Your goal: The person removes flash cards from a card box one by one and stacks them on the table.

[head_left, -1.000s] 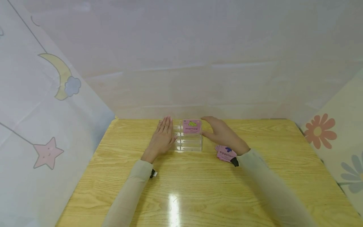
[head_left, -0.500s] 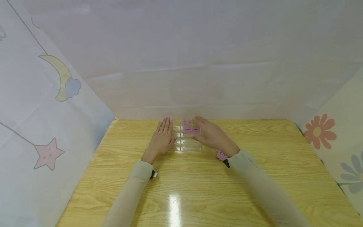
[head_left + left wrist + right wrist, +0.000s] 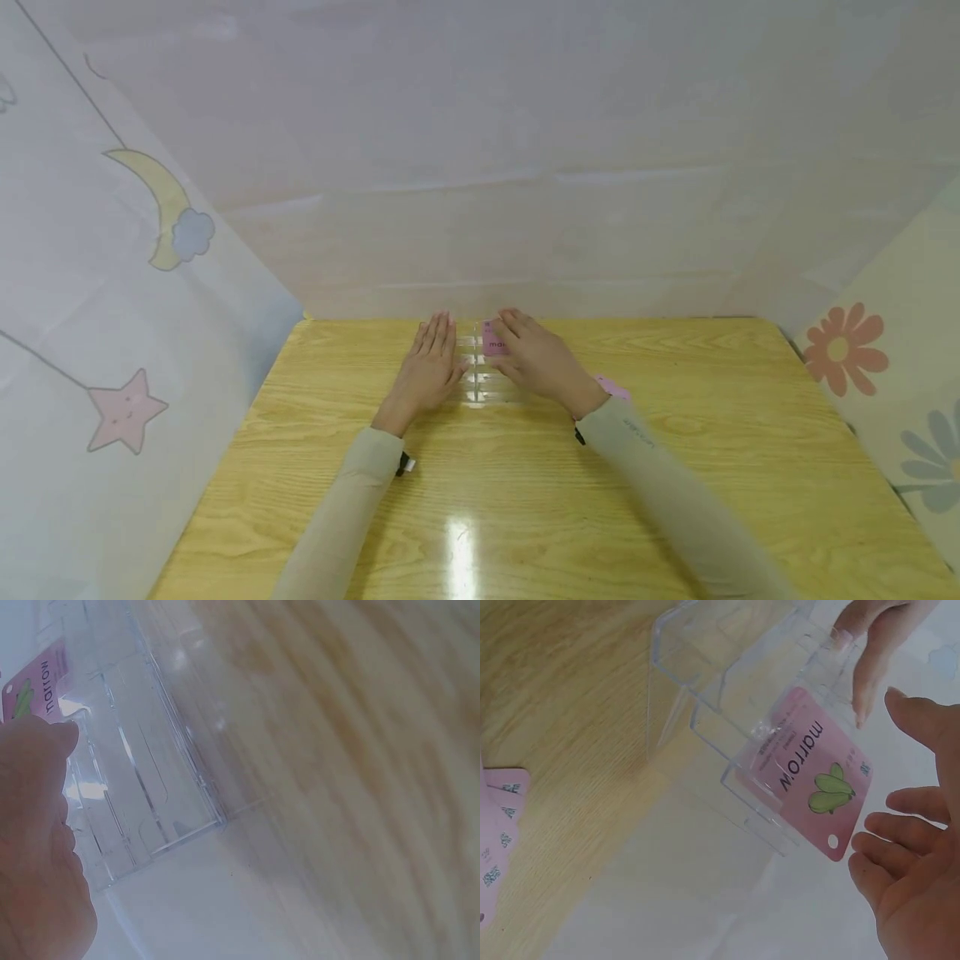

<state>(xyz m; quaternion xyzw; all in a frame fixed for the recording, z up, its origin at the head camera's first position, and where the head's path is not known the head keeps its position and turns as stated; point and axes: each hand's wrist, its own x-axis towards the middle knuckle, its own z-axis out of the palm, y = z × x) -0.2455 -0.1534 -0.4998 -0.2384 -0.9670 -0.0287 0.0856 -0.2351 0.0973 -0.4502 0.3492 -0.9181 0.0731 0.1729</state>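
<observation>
A clear plastic tiered card holder [image 3: 476,385] stands near the back edge of the table. In one of its rear slots, on the right half, leans a pink card [image 3: 817,776] printed "marrow" with green vegetables. My left hand [image 3: 426,372] rests with straight fingers along the holder's left side. In the head view my right hand [image 3: 542,360] covers the right part of the card and holder. The right wrist view shows this hand with loosely bent fingers, its fingertips close to the card's upper edge and nothing gripped.
A small pile of pink cards [image 3: 496,844] lies on the wooden table [image 3: 480,475] to the right of the holder, partly hidden by my right wrist in the head view. Behind the table hangs a pale sheet [image 3: 480,208], with printed sheets at both sides.
My right hand has moved left from beside the holder to over the marrow card, covering much of it. The left hand has stayed in place.
</observation>
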